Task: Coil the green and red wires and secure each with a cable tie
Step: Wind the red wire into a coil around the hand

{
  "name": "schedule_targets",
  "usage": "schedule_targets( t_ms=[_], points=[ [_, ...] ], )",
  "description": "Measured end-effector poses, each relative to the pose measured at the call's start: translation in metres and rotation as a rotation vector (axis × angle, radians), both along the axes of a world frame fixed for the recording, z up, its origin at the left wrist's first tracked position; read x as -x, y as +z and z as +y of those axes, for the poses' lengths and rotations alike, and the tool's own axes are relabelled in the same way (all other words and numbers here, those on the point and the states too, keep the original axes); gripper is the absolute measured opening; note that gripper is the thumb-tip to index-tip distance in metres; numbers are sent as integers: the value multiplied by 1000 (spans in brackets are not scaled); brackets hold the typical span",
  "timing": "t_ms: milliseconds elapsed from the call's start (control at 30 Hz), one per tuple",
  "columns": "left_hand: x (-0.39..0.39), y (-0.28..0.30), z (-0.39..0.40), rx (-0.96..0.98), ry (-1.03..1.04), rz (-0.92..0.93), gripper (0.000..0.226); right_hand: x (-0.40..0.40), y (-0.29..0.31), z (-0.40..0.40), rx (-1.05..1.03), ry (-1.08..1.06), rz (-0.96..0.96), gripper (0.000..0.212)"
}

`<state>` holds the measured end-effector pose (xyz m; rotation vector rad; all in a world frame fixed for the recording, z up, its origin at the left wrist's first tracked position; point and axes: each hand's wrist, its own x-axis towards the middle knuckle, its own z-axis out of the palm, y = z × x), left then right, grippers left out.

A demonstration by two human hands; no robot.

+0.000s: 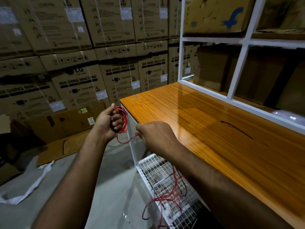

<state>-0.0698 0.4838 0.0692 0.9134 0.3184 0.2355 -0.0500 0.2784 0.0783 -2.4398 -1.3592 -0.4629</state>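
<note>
My left hand (109, 121) is closed around several loops of red wire (124, 120), held up left of the table corner. A short slack length of the same wire sags between my hands. My right hand (154, 133) pinches that strand just to the right of the coil. The loose tail of the red wire (166, 196) hangs down under my right forearm and lies tangled over a white wire basket (158, 169). A thin black strip, perhaps a cable tie (236, 129), lies on the wooden table (189, 113). No green wire is in sight.
Stacked washing-machine cartons (79, 83) fill the wall behind. A white shelf frame (239, 66) with boxes stands on the table's far side. Flat cardboard (62, 146) and white scraps (31, 184) lie on the grey floor at left.
</note>
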Motion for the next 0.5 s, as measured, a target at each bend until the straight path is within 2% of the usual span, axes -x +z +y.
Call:
schedule_targets(
  t_ms=[100, 167, 400, 500],
  points=[
    [-2, -3, -14, -109, -32, 51, 41, -10, 21, -3, -125, 110, -91, 20],
    [-2, -5, -22, -145, -47, 81, 38, -17, 27, -3, -206, 121, -81, 22],
    [2, -1, -55, -212, -200, 97, 38, -44, 34, 10, -312, -26, 43, 31],
    [3, 0, -53, -171, -318, 93, 37, -55, 26, 15, -369, -109, 142, 34]
  ],
)
